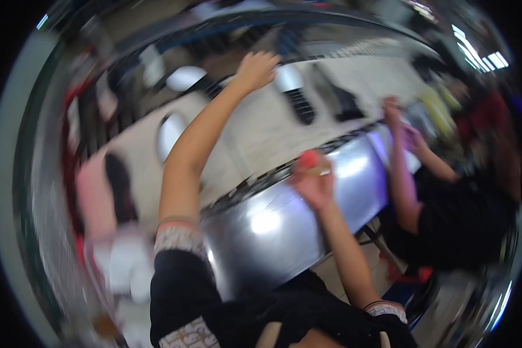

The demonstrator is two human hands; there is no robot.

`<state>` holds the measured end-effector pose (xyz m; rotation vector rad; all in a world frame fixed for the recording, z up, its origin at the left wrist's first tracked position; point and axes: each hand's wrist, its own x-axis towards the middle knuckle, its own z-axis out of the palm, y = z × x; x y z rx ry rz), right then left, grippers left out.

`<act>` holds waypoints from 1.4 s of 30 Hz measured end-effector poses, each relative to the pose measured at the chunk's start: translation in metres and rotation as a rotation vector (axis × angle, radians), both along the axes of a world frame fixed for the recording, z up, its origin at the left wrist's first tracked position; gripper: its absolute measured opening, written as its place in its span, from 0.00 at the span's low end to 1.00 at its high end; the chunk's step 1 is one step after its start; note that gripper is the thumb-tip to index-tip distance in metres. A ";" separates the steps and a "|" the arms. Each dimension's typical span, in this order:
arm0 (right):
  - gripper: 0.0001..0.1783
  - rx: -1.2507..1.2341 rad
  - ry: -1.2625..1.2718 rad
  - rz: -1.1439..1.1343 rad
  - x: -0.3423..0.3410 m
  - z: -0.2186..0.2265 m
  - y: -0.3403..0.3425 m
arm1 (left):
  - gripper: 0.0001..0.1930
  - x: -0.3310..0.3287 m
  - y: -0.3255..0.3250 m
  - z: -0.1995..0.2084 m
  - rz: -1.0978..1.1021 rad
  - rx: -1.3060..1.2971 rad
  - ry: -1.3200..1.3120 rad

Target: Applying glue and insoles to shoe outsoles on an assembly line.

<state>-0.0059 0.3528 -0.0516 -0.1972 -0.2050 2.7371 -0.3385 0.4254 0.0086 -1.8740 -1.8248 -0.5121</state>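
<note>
My left arm reaches across the pale belt, and my left hand (pixel 257 71) is at the far side with its fingers bent. Its fingertips meet the white end of a black-and-white shoe sole (pixel 298 101); blur hides whether they grip it. Over the metal worktop, my right hand (pixel 314 188) is closed around a small object with a round red top (pixel 310 159) and a light brown part below; its kind is too smeared to make out.
Other soles, such as a dark one (pixel 119 180) and a white one (pixel 171 134), lie along the belt (pixel 243 136). The shiny metal worktop (pixel 290 226) runs along its near edge. At right, another person's hands (pixel 409 136) are close to the worktop.
</note>
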 end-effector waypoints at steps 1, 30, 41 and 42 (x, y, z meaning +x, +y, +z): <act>0.25 0.025 -0.019 -0.012 0.005 0.009 0.000 | 0.25 0.001 -0.031 -0.003 0.202 -0.096 -0.113; 0.28 0.172 -0.052 0.077 -0.018 0.013 -0.015 | 0.69 -0.300 -0.355 -0.046 1.425 0.693 -1.280; 0.27 0.101 -0.141 0.030 0.001 0.004 -0.011 | 0.45 -0.174 -0.309 0.001 1.173 -0.001 -0.068; 0.29 0.081 -0.148 0.042 -0.002 0.003 -0.009 | 0.44 -0.148 -0.329 0.019 1.003 -0.084 0.124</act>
